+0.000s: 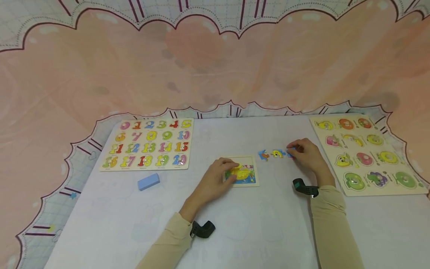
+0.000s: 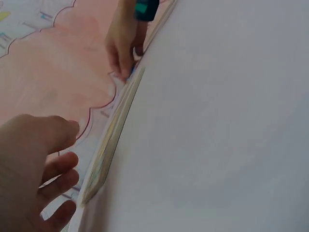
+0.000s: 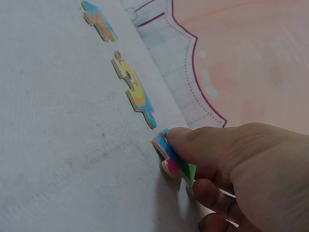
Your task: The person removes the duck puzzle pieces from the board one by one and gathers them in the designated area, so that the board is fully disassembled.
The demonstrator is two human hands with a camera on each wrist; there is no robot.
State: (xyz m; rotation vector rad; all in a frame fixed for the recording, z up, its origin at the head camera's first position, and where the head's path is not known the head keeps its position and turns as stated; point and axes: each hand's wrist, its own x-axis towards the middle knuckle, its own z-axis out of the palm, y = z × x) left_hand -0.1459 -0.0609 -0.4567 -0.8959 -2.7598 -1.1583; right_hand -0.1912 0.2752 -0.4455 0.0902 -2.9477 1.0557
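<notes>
Here, a number board (image 1: 158,141), blue block (image 1: 149,182) and fruit board (image 1: 368,148) flank the puzzle (image 1: 248,175).

A blue block (image 1: 149,182) lies near a number puzzle board (image 1: 156,154) on the white table (image 1: 252,231), with a fruit puzzle board (image 1: 349,150) at right and a peach patterned backdrop (image 1: 201,74) behind.

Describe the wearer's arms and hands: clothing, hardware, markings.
Both the left hand and right hand are bare, no gloves. Long, plain beige sleeves: left sleeve, right sleeve. Each wrist wears an angular black device: left device, right device, the latter with a small green patch. No cables visible.
</notes>
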